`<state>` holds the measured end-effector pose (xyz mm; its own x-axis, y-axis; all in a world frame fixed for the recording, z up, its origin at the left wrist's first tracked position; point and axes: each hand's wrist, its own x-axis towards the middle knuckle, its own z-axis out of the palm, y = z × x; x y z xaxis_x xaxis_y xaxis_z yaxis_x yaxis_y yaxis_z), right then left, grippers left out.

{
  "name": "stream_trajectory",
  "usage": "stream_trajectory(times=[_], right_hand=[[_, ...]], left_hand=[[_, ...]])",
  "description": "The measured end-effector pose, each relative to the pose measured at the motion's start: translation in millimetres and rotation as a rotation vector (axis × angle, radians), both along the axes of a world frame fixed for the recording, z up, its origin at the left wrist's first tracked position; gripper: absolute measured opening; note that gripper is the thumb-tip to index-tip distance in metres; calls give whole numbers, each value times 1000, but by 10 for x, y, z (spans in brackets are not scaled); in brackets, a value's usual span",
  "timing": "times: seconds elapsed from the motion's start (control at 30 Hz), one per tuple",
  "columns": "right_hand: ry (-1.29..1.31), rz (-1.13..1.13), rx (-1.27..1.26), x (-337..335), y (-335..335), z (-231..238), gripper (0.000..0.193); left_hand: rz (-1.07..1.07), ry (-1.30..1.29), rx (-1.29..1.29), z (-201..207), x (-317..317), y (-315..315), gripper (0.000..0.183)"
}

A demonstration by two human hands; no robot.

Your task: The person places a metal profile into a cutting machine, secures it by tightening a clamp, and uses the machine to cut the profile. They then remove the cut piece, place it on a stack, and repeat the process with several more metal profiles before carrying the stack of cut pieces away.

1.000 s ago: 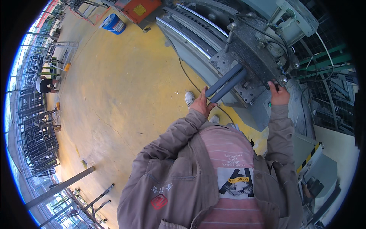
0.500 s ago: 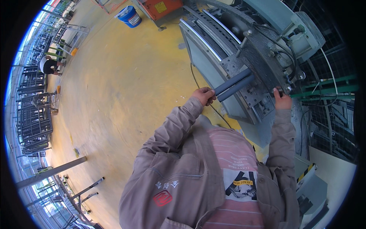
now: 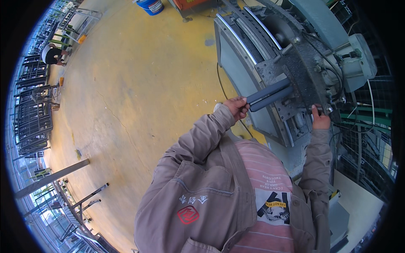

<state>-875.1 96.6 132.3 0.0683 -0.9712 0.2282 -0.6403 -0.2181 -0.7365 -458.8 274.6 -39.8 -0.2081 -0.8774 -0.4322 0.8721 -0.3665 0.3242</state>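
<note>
My left hand (image 3: 237,108) is closed around the near ends of two dark grey bars (image 3: 270,94), which lie side by side. Their far ends rest on the metal bed of a dark grey machine (image 3: 291,69), below its round blade guard. At the machine's near right edge is my right hand (image 3: 321,120). One digit is stretched upward and parted from the others, at the metal rim beside a shiny bolt (image 3: 329,109). Nothing shows held in that hand, though some fingers are partly hidden.
A motor housing (image 3: 358,63) with black cables sits at the machine's right. Behind stand a blue bucket (image 3: 151,6) and an orange cabinet (image 3: 190,5). A thin cable (image 3: 221,82) crosses the yellow floor. Far left, a person (image 3: 52,55) bends beside stacked dark frames (image 3: 33,114).
My view has shifted, so the machine and both hands appear lower and farther right. The left hand keeps its hold on the bars, and the right hand stays at the machine's edge.
</note>
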Motion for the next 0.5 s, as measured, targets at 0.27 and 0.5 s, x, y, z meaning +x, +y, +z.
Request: stream_trajectory(times=[0.27,0.5], right_hand=[[15,-18,12,-230,243,83,28],[15,-27,41,-236,371,-39,26]], left_hand=[[-26,-36,-14,350,30,384,23],[14,-395,94,748,-15,629,26]])
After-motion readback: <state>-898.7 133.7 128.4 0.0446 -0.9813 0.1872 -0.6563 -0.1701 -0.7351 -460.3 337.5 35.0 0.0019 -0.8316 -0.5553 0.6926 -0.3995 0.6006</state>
